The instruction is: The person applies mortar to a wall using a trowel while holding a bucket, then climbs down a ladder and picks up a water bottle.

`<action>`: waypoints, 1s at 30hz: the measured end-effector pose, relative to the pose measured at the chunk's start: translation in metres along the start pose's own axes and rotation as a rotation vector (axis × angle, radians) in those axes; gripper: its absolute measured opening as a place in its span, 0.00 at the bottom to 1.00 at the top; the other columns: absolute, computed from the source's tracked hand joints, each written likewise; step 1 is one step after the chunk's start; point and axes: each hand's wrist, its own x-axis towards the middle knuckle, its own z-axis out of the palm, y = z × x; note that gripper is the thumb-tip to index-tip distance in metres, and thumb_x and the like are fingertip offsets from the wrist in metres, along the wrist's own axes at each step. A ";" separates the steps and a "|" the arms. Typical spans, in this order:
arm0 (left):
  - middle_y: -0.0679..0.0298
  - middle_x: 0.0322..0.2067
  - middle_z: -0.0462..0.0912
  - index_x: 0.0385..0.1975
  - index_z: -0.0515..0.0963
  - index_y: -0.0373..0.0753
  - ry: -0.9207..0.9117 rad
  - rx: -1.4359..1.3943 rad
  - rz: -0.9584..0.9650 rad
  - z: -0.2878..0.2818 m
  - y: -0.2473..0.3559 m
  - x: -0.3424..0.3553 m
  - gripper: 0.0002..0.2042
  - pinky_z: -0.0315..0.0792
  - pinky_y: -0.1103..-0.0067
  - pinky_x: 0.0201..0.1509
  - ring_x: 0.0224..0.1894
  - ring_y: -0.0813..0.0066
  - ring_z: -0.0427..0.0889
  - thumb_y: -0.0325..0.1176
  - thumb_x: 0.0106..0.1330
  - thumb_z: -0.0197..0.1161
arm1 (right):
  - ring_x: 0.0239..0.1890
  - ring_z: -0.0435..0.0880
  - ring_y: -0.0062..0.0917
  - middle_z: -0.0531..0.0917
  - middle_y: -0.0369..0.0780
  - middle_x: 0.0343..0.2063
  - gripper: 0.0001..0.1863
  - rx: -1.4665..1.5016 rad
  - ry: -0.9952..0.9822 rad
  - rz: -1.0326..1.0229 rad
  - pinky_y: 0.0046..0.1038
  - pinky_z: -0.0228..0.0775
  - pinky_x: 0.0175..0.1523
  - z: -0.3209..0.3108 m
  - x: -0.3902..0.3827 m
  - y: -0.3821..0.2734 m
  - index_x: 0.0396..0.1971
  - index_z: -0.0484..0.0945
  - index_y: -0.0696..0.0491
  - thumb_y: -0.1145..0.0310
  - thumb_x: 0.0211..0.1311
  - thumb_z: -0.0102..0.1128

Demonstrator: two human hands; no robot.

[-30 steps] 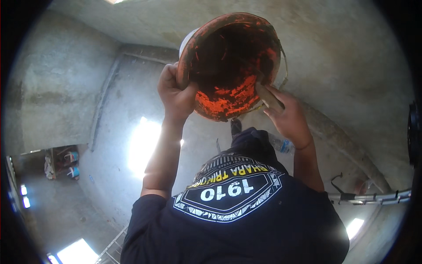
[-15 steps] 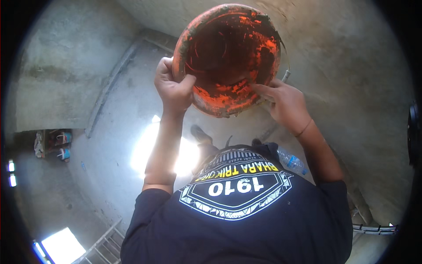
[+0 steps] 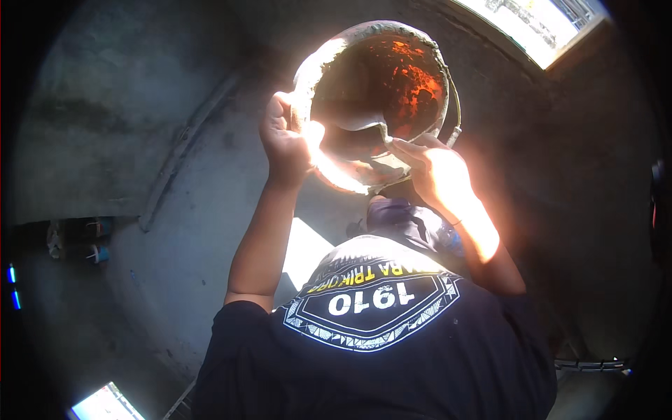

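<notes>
An orange bucket (image 3: 420,84), crusted with grey mortar, is held up in front of me, tilted so that its mouth faces me. My left hand (image 3: 287,136) is closed on its left rim, thumb over the edge. At the lower right of the rim, my right hand (image 3: 434,164) is closed on what looks like a trowel (image 3: 383,129). Its thin blade reaches into the bucket; the handle is mostly hidden by my fingers. The bucket's wire handle (image 3: 458,105) hangs along the right side. Strong sunlight bleaches the near rim and part of my right hand.
A bright window opening (image 3: 539,28) is at the upper right. Plastered walls (image 3: 126,126) surround a concrete floor (image 3: 210,210) with a sunlit patch. Small containers (image 3: 100,253) stand at the far left. A ladder-like frame (image 3: 183,402) is at the lower left.
The bucket sits slightly lower in view, and sunlight now falls on its rim and my right hand. A window has come into view at the upper right. The trowel's blade shows more plainly.
</notes>
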 end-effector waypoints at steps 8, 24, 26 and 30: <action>0.71 0.24 0.70 0.25 0.65 0.39 0.084 0.072 0.031 0.072 0.048 -0.077 0.12 0.66 0.84 0.31 0.25 0.85 0.67 0.16 0.43 0.56 | 0.37 0.82 0.35 0.79 0.39 0.34 0.28 -0.015 -0.066 0.093 0.34 0.74 0.42 -0.097 -0.090 0.028 0.51 0.82 0.41 0.78 0.46 0.59; 0.69 0.28 0.74 0.27 0.65 0.37 0.148 0.160 0.190 0.096 0.081 -0.132 0.10 0.66 0.87 0.38 0.31 0.87 0.67 0.16 0.46 0.53 | 0.35 0.82 0.39 0.80 0.43 0.32 0.29 0.111 0.084 -0.195 0.37 0.77 0.39 -0.054 -0.129 0.058 0.53 0.79 0.44 0.77 0.47 0.58; 0.69 0.28 0.74 0.27 0.64 0.37 0.180 0.118 0.174 0.086 0.054 -0.132 0.10 0.66 0.87 0.38 0.31 0.88 0.67 0.17 0.46 0.54 | 0.37 0.82 0.40 0.80 0.44 0.34 0.29 0.143 0.106 0.001 0.38 0.76 0.40 -0.044 -0.130 0.062 0.54 0.79 0.45 0.76 0.47 0.60; 0.69 0.30 0.74 0.28 0.65 0.37 0.151 0.071 0.141 0.078 0.012 -0.132 0.10 0.66 0.86 0.40 0.32 0.86 0.69 0.18 0.46 0.56 | 0.39 0.81 0.42 0.80 0.45 0.35 0.28 0.148 0.116 0.034 0.39 0.75 0.42 -0.018 -0.122 0.090 0.53 0.79 0.46 0.76 0.46 0.61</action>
